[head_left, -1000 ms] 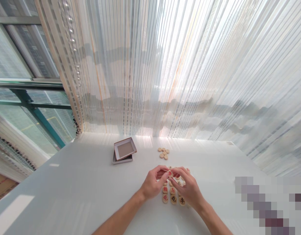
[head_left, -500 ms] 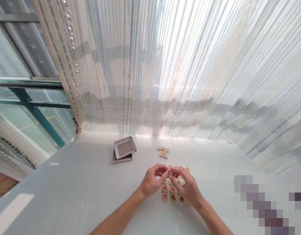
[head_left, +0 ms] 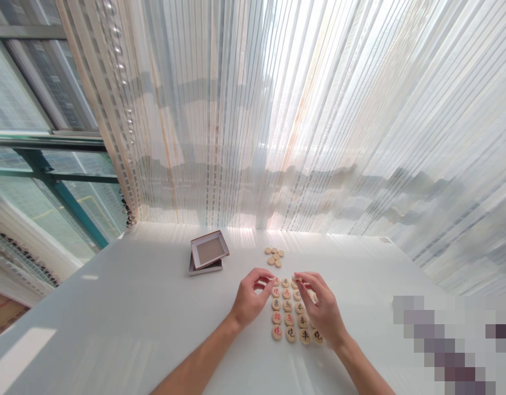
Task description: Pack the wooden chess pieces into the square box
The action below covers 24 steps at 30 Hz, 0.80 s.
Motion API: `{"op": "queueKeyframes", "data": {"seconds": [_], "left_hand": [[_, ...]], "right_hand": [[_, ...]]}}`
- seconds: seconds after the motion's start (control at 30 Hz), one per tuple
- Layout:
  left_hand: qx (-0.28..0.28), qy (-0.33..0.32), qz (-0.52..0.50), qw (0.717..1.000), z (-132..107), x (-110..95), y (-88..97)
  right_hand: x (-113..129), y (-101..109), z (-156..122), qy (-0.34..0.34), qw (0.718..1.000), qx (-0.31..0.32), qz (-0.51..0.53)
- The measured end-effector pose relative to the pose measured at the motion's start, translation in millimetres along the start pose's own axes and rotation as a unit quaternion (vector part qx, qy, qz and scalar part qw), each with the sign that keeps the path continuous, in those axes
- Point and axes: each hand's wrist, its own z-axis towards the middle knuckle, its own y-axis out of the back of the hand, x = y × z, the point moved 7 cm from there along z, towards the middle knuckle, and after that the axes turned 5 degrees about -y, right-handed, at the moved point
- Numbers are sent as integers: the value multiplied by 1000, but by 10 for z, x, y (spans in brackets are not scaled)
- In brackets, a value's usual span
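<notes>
Round wooden Chinese chess pieces with red and black characters lie face up in rows, such as a red piece (head_left: 277, 332) and a black piece (head_left: 291, 334) at the near side. My left hand (head_left: 253, 299) has its thumb and fingertips closed on a red-marked chess piece (head_left: 276, 282) at the far left corner of the rows. My right hand (head_left: 322, 304) pinches at a chess piece (head_left: 294, 283) in the far row, partly covered by its fingers. This hand hides some pieces on the right side.
Beyond the rows lies a small cluster of blank-side-up pieces (head_left: 274, 257). An open box with its lid (head_left: 210, 250) on top sits to the left of them. The white table (head_left: 125, 307) reaches to a striped sheer curtain (head_left: 244, 137), with a window at left.
My hands have moved apart from a piece they held together over the rows. Left is at the far left corner piece, right slightly farther right, uncovering more pieces.
</notes>
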Motion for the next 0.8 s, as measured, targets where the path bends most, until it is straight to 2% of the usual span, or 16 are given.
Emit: {"op": "queueKeyframes", "data": {"seconds": [0.17,0.33,0.4,0.8], "left_hand": [[8,16,-1,1000,-3,47,-5],[73,12,-24,997,-63,-28,-167],[86,11,-28,996,-74,-39,-201],[66,3,-4,998,-64,-80,-161]], "right_hand": [[-8,28,38,-9,999,-4,41],[-12,-133,-6,-85,987,49,125],[0,-188,-28,-94,984,66,135],[-8,-202,-42,-77,990,72,90]]}}
